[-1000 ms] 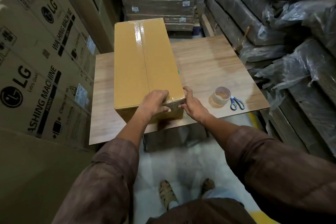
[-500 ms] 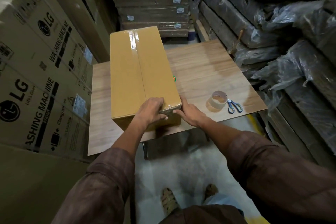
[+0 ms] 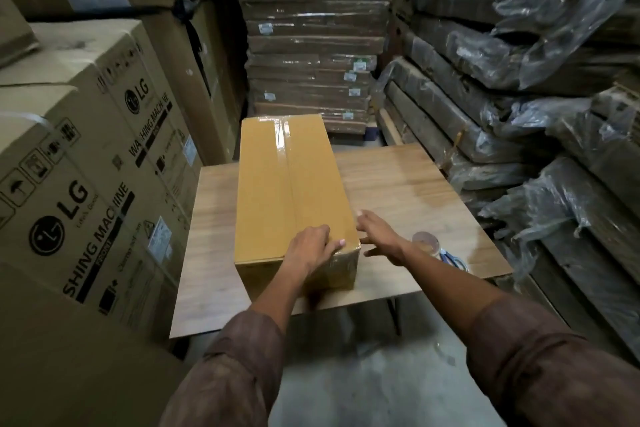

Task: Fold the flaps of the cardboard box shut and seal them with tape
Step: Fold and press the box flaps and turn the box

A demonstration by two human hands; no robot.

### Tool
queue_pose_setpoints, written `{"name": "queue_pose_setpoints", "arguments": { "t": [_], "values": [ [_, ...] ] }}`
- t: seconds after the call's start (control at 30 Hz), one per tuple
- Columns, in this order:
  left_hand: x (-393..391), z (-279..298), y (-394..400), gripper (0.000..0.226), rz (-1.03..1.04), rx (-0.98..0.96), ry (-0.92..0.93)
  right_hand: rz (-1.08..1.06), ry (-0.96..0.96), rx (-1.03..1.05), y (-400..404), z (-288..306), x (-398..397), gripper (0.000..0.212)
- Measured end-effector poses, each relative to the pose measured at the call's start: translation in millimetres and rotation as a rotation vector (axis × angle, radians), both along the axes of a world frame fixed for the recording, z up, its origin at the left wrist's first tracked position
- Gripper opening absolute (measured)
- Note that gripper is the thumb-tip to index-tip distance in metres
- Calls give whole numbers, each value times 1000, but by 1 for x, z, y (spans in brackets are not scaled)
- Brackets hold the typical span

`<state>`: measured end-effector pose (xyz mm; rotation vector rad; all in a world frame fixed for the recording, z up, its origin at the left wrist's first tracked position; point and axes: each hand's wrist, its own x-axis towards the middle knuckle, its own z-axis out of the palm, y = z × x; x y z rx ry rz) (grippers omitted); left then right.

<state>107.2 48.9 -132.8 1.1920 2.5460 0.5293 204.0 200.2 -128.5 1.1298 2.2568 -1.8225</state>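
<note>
cardboard box (image 3: 287, 191) shut, tape (image 3: 284, 146) along top seam, mid counter (image 3: 408, 184), left grip (image 3: 311, 248) flat on near top edge, released, right grip (image 3: 379, 236) released beside box at 3 o'clock, tape roll (image 3: 426, 242) and scissors (image 3: 456, 260) at 4 o'clock, LG cartons (image 3: 86, 166) at 9 o'clock

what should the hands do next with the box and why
Probably run the left hand along the near edge to press the tape end down the front face. The cardboard box is already shut with tape along its seam, and the right hand sits open beside the corner.
</note>
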Motion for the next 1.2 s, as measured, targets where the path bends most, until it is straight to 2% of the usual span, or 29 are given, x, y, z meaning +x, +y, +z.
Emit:
{"name": "queue_pose_setpoints", "arguments": {
  "t": [0.07,0.13,0.2,0.3,0.37,0.43,0.53,0.6,0.7,0.77,0.83,0.93,1.07,1.2],
  "values": [
    [2,-9,-4,32,47,122,37,88,-36,86,-12,8,-9,53],
    [3,-21,-11,26,104,301,76,152,-121,236,-19,9,-15,50],
    [0,-28,-16,19,126,396,102,201,-205,309,-20,11,-19,47],
    [-7,-31,-19,45,111,292,154,256,-300,318,-22,18,-21,46],
    [-9,-33,-23,58,105,169,277,284,-343,338,-31,28,-23,34],
    [-11,-34,-28,64,121,133,329,327,-416,361,-42,34,-30,23],
    [-19,-31,-35,76,291,136,185,506,-591,492,-67,45,-39,28],
    [-29,-30,-40,87,446,31,91,611,-642,573,-80,51,-47,27],
    [-40,-33,-52,99,472,-143,113,516,-554,781,-82,46,-60,28],
    [-40,-35,-58,106,417,-179,146,387,-411,820,-75,37,-67,50],
    [-39,-35,-63,109,385,-201,162,465,-356,844,-71,34,-69,54],
    [-40,-36,-71,108,354,-239,189,662,-398,873,-72,30,-70,42],
    [-48,-35,-78,109,328,-270,184,762,-386,855,-77,42,-69,30],
    [-51,-18,-79,102,362,-260,97,843,-383,868,-98,56,-69,33]
  ]
}}
